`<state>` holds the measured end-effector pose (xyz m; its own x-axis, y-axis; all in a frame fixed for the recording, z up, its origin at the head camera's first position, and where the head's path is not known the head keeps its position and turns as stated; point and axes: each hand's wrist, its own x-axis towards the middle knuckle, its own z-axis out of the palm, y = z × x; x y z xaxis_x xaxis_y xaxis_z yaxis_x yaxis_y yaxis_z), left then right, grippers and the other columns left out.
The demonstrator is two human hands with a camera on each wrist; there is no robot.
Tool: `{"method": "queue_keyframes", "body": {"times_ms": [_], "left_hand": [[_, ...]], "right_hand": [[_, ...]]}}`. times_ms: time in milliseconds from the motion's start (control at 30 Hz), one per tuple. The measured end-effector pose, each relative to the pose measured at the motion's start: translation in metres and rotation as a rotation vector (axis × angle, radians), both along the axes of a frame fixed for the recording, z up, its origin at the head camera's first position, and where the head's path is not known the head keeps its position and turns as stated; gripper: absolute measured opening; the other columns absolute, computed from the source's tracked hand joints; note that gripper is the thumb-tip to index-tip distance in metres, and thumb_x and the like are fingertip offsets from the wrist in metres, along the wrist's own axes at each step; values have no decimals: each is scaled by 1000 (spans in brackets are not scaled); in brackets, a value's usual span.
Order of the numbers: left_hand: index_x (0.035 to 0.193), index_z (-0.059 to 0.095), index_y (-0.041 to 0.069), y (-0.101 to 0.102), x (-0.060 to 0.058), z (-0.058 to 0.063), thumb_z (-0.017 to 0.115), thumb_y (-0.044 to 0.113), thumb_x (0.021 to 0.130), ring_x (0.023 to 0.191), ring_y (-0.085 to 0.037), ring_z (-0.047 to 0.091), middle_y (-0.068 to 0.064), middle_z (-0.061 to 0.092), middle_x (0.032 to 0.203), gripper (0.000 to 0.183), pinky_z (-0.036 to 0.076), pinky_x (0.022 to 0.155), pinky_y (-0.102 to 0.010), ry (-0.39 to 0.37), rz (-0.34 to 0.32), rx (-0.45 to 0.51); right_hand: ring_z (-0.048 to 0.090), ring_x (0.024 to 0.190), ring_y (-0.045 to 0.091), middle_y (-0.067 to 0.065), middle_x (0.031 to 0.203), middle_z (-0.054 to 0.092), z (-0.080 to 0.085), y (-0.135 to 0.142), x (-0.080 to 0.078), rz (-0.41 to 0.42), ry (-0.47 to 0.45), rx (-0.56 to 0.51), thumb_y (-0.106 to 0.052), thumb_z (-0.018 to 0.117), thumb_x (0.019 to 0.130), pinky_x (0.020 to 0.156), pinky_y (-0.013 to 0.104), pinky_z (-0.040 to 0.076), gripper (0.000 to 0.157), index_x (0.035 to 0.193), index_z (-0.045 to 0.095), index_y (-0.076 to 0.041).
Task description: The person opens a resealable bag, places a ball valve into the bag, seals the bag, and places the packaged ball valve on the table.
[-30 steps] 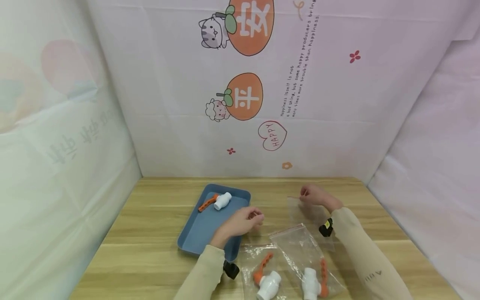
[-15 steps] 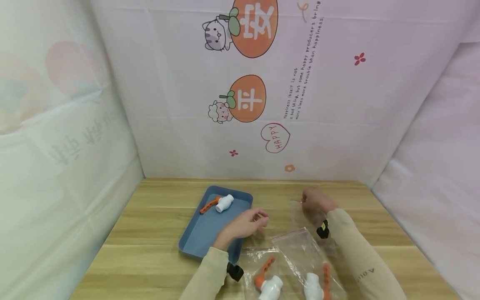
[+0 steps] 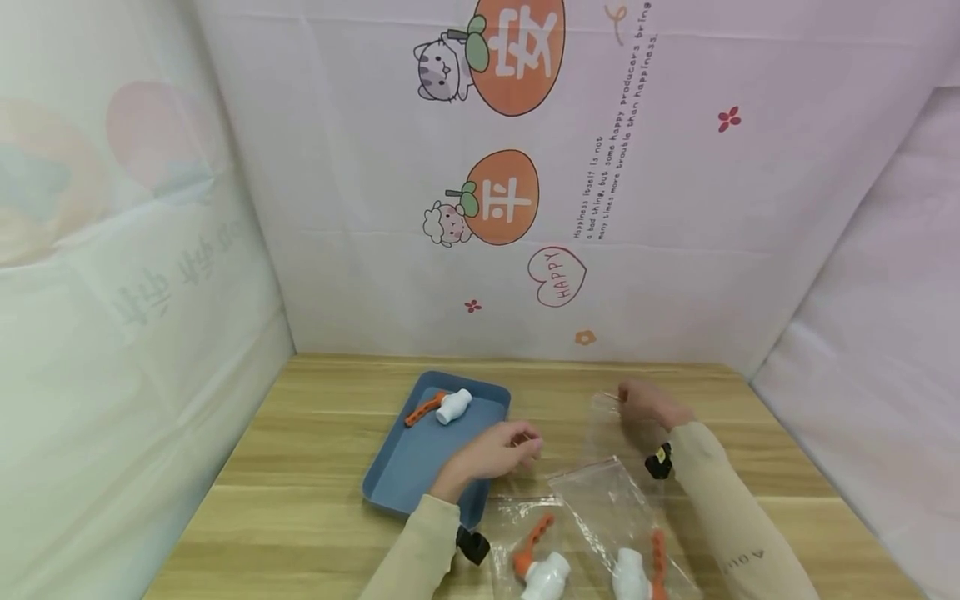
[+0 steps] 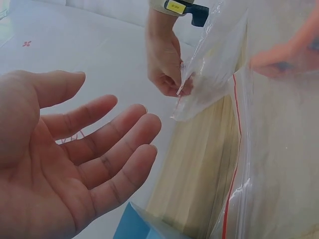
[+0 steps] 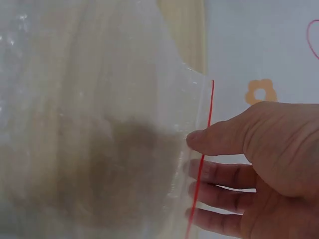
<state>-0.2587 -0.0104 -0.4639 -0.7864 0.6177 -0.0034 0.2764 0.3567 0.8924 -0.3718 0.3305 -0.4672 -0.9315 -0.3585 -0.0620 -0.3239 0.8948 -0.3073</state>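
Observation:
My right hand [image 3: 648,404] pinches the red-edged zip strip of a clear zip bag [image 3: 600,429] above the right of the table. In the right wrist view, the thumb lies on the near side of that bag [image 5: 99,89], with fingers seen behind the film. My left hand [image 3: 495,454] hovers by the tray's right side; its fingers [image 4: 127,132] are loosely bent with nothing in them. A white ball valve [image 3: 454,407] with an orange handle lies inside the blue tray [image 3: 405,471]. Two more clear zip bags [image 3: 592,477] nearer the front each contain such a valve [image 3: 547,575].
Light wood-grain table [image 3: 300,467] lies under everything. A printed white cloth [image 3: 375,292] hangs at the back edge, and plain cloth walls stand at both sides. The filled bags partly overlap in front of my hands.
The whole head view has shifted slightly. My right hand still grips the bag, moving a little to the right, while the left stays near the tray. The valves stay put.

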Motion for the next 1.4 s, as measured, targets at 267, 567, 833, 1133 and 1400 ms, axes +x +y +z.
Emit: {"method": "queue_keyframes", "body": {"times_ms": [267,567,833,1133,1400], "left_hand": [[114,65,12,5,4,6,49,32,104,91,-28,70,-10,70,104,28,55,71,-27,57,-28,62],[108,67,15,7,18,29,50,31,104,84,-15,69,-11,72,101,24,55,73,-24,124,-10,134],[107,67,14,13,33,46,50,29,104,82,-14,69,-11,71,98,23,57,72,-30,229,69,187],[110,65,13,12,48,62,48,28,105,78,-4,64,-4,70,93,23,53,68,-20,360,137,218],[113,64,14,9,60,77,45,26,106,88,-11,68,-7,71,99,24,54,74,-20,424,193,224]], "right_hand": [[57,71,24,16,81,65,39,9,7,99,102,34,2,58,81,64,40,49,8,84,64,5],[58,70,22,12,80,65,100,-14,32,144,209,104,1,58,89,64,41,50,7,85,63,0],[57,70,13,3,83,67,139,-57,69,161,224,84,-7,57,96,63,33,48,9,95,67,-7],[44,59,5,-9,67,55,157,-97,104,287,412,-28,-7,64,93,58,22,40,11,84,67,-14],[46,62,-2,-11,72,61,160,-121,137,504,514,-178,-3,69,88,57,17,44,11,87,68,-14]]}}
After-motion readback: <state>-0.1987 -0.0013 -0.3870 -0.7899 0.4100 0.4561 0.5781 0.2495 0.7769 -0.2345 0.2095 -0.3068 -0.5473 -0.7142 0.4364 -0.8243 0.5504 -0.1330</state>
